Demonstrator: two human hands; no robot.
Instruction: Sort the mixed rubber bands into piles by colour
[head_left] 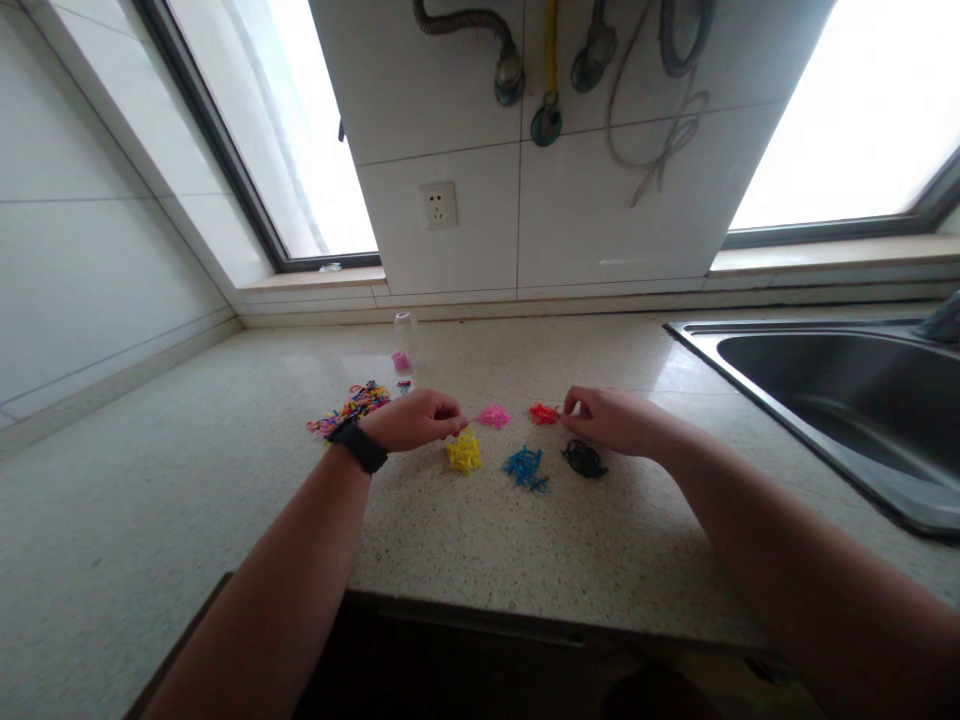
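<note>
Small rubber bands lie on the countertop in piles by colour. My left hand, a dark watch on its wrist, is closed in a pinch just above the yellow rubber bands, left of the pink rubber bands. What its fingertips hold is too small to make out. Pinched too, my right hand is at the right edge of the red rubber bands; anything in its fingers cannot be made out. Black rubber bands lie below it, with blue rubber bands to their left. A mixed-colour pile sits partly behind my left hand.
A clear container with something pink at its bottom stands behind the mixed pile. A steel sink is set into the speckled countertop on the right. The tiled back wall has a socket and pipe fittings.
</note>
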